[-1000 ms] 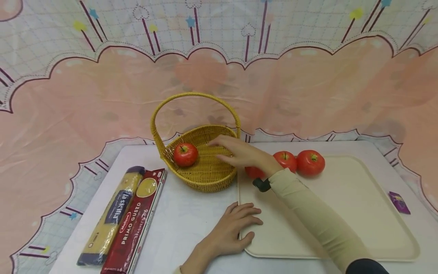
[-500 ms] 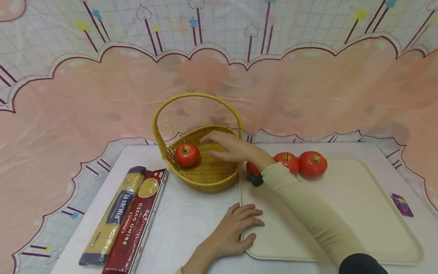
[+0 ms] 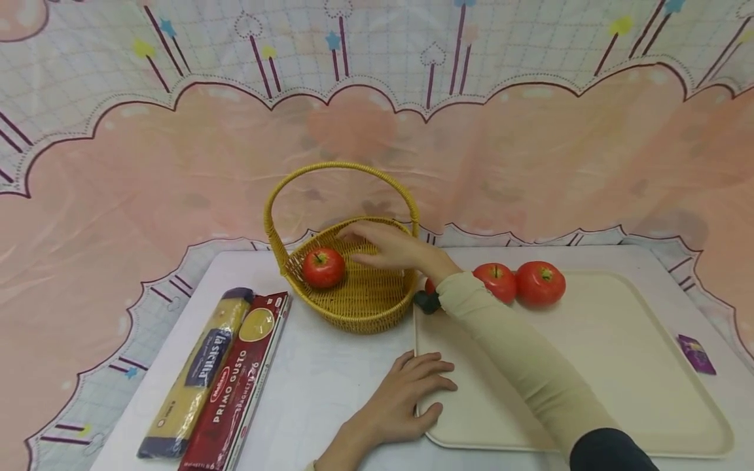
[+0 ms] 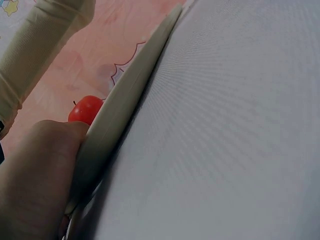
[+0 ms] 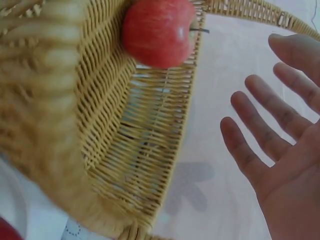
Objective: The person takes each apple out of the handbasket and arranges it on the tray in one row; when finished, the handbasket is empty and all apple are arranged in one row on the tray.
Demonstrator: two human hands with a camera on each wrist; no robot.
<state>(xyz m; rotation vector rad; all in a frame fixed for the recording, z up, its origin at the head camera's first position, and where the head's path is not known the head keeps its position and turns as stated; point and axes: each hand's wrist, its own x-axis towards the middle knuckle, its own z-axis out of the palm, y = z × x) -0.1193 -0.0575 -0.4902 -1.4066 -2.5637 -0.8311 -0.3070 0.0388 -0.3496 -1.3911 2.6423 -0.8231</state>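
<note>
My right hand (image 3: 389,247) hovers over the yellow wicker basket (image 3: 365,322), fingers extended and nothing in them. A red apple (image 3: 323,268) lies in the basket's left side, just beyond those fingertips. The right wrist view shows the spread fingers (image 5: 252,127) apart from the apple (image 5: 160,32) and the woven wall. My left hand (image 3: 403,402) rests across the left edge of the cream tray (image 3: 565,366), fingers spread on its surface. At the tray's back sit a red apple (image 3: 497,282) and a tomato-like red fruit (image 3: 540,283); another red fruit is mostly hidden by my right arm.
Two spaghetti packs, one yellow and blue (image 3: 197,373) and one red (image 3: 235,386), lie side by side on the left of the white table (image 3: 318,386). A small purple packet (image 3: 697,354) lies beyond the tray's right edge. The basket's tall handle (image 3: 341,165) arches over it.
My right hand has moved left and slightly back over the basket, still empty. The left hand stays on the tray edge, and the view has shifted slightly.
</note>
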